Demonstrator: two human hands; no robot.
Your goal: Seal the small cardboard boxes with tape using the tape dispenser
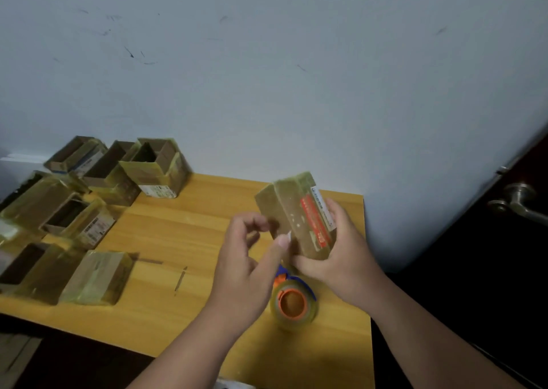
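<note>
A small taped cardboard box (296, 213) with a red and white label is held tilted above the table. My right hand (341, 255) grips it from the right side and underneath. My left hand (246, 258) is at the box's left lower edge, its thumb pressing on the box face while the fingers curl loosely above it. Below both hands the tape dispenser (293, 302), blue and orange with a roll of clear tape, lies on the wooden table (184, 234).
Several small cardboard boxes (98, 276), some open at the top and wrapped in yellowish tape, crowd the table's left side and back left (154, 166). A white wall stands behind the table. A dark door with a metal handle (519, 201) is at the right.
</note>
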